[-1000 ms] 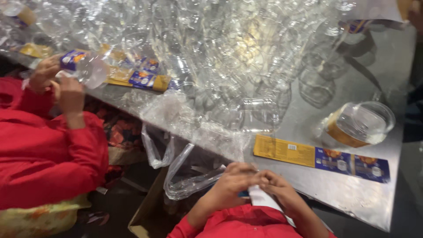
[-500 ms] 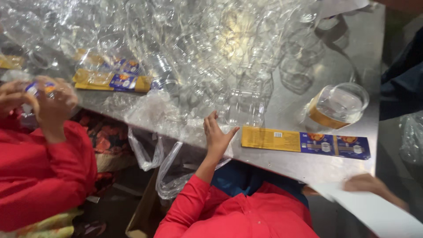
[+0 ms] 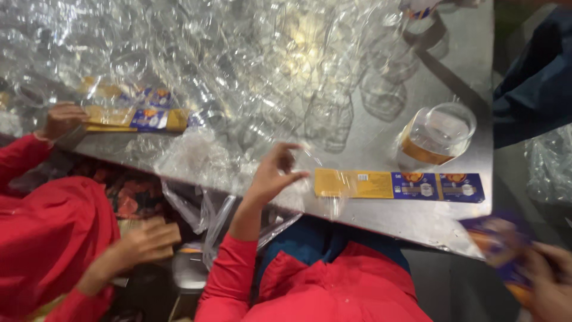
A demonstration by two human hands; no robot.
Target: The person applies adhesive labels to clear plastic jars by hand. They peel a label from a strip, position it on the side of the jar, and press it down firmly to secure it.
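Right hand grip: blurred blue-and-yellow label, partly curled.

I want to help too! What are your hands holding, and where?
The right hand grips a blue-and-yellow label by its end. Whether the left hand, at the table edge, pinches anything cannot be told.

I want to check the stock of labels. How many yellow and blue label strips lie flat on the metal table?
2. One label strip lies near the table's front edge, beside the left hand. Another label strip lies far left, by a co-worker's hand. More may be hidden under the clear plastic containers.
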